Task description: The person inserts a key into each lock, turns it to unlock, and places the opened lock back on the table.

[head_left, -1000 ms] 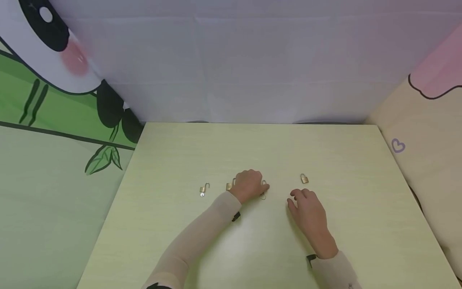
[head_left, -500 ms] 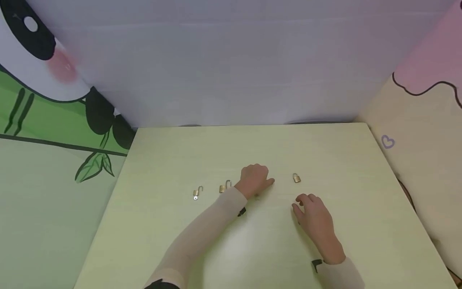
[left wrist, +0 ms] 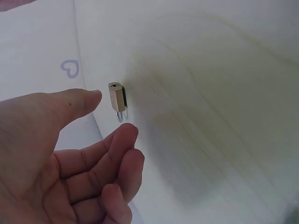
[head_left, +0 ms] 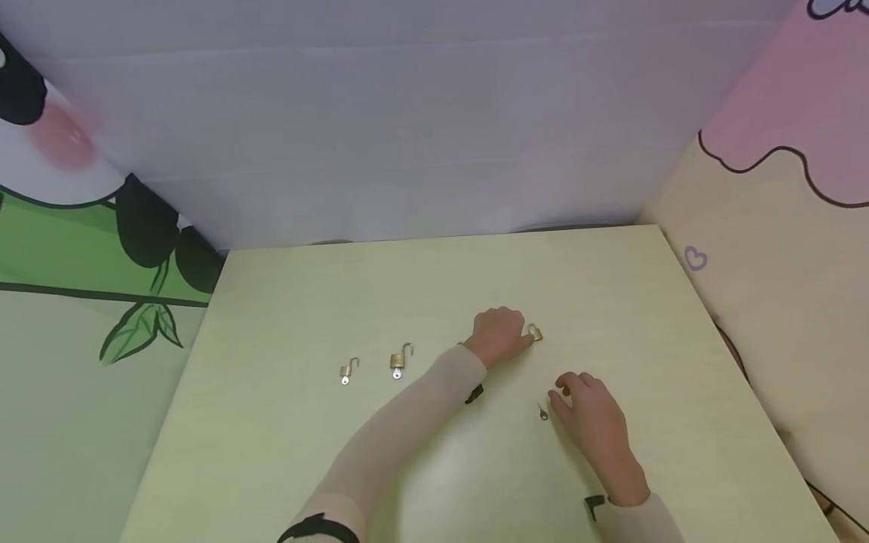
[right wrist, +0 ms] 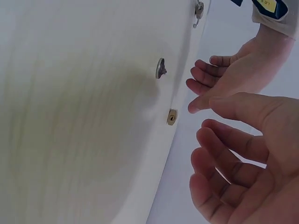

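Note:
My left hand (head_left: 499,332) reaches across the table, its thumb beside a small closed brass padlock (head_left: 537,333). In the left wrist view, this padlock (left wrist: 118,98) lies ahead of the gap between the thumb and loosely curled fingers, apart from them. My right hand (head_left: 593,422) hovers nearer the front with bent, relaxed fingers and nothing in its grasp. A small key on a ring (head_left: 543,414) lies on the table just left of it. The right wrist view shows the key ring (right wrist: 160,68) and the closed padlock's keyhole end (right wrist: 172,116).
Two unlocked brass padlocks, one small (head_left: 346,371) and one larger (head_left: 397,360), lie left of my left forearm with keys in them. A tiny metal bit shows behind the left sleeve (head_left: 434,388). Printed cloth walls (head_left: 407,143) border the pale table (head_left: 326,286).
My left hand has moved right across the table to the closed padlock, uncovering the larger unlocked padlock. My right hand has shifted slightly right, revealing the key ring. The head view has turned right.

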Demonstrator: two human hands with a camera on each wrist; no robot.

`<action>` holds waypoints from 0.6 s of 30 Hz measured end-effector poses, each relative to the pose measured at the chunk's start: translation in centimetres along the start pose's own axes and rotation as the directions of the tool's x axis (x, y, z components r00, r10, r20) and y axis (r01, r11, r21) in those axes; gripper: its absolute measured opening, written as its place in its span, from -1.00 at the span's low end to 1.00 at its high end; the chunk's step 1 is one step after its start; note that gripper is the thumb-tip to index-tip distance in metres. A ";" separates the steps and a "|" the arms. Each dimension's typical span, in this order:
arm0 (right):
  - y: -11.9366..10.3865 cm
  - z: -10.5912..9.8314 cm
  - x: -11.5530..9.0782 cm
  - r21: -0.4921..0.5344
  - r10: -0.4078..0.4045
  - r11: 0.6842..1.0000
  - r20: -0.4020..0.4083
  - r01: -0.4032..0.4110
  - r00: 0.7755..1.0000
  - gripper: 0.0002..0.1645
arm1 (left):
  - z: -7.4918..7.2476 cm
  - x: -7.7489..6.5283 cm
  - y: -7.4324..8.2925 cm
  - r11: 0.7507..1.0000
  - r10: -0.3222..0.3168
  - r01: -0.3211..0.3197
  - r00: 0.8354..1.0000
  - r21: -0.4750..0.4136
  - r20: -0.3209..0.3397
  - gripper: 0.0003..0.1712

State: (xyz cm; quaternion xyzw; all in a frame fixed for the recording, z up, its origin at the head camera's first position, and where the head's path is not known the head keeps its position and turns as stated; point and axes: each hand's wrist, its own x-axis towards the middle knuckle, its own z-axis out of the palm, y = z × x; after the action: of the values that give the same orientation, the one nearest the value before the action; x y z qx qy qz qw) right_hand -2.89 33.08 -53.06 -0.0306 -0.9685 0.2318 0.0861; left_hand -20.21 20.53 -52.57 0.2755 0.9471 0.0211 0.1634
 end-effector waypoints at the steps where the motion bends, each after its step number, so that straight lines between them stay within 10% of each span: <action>1: 0.1 -0.1 -0.1 0.001 0.007 1.000 0.002 -0.007 1.000 -0.84 | 0.1 0.3 0.2 1.000 0.001 -0.001 1.000 -0.007 -0.002 -0.48; 18: 0.9 -0.3 -0.7 0.023 0.103 0.994 0.093 -0.106 0.990 -0.82 | 0.9 3.3 2.5 1.000 -0.009 0.009 1.000 -0.023 0.000 -0.53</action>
State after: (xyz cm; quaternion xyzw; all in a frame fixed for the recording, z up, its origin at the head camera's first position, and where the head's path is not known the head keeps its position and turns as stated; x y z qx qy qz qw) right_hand -2.17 33.95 -53.28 -0.0696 -0.9651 0.2508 0.0299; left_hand -21.31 24.33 -54.13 0.2692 0.9481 0.0314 0.1666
